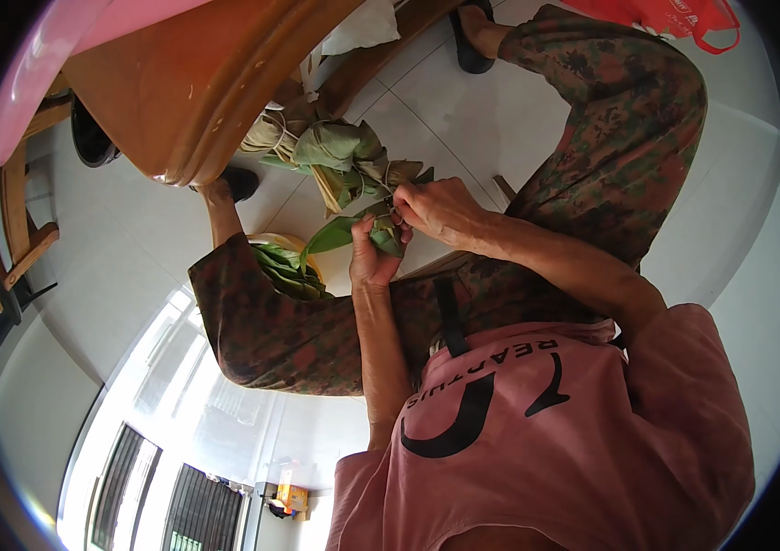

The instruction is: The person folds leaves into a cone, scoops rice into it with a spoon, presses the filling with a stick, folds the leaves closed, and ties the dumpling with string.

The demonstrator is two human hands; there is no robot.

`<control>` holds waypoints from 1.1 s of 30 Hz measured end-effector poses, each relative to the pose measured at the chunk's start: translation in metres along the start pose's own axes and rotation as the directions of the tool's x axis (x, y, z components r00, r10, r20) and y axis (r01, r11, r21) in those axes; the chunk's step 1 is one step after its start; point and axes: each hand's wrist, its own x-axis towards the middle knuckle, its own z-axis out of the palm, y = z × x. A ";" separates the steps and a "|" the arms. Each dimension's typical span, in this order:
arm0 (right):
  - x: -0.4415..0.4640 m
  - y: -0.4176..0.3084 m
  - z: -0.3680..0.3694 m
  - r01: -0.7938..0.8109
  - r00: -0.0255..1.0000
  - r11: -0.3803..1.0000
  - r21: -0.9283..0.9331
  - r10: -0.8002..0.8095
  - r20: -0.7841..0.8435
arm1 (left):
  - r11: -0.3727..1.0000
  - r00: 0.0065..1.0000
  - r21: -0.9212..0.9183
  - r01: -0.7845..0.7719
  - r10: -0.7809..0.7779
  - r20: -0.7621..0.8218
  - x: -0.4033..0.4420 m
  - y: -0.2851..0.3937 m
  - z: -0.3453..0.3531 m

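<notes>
My left hand (376, 253) is wrapped round a green leaf-wrapped bundle (388, 237), from which a long leaf end sticks out to the left. Close beside it, my right hand (422, 209) pinches a thin string (392, 215) at the top of that bundle. Several tied leaf bundles (339, 147) hang in a cluster just beyond my hands, bound with pale string. Some of their leaves are green, others dry and yellowish.
A basin (319, 268) of green leaves (284, 266) sits on the floor by my left leg. The brown table's corner (169, 101) juts in above. A red bag (674, 16) lies at the top right, wooden chair parts (27, 220) at the far left.
</notes>
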 end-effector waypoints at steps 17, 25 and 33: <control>0.006 -0.011 -0.028 0.064 0.993 0.967 0.246 -0.038 -0.109 | 0.715 0.842 0.659 -0.232 0.487 -0.232 -0.012 -0.011 0.026; 0.052 -0.013 -0.028 0.233 0.924 0.971 0.049 -0.237 0.299 | -0.084 0.590 0.970 -0.229 0.780 0.207 -0.008 -0.030 0.034; 0.082 -0.055 0.005 0.553 0.815 0.674 -0.489 -0.316 0.486 | -0.340 0.490 0.900 -0.274 0.756 0.435 -0.003 -0.034 0.031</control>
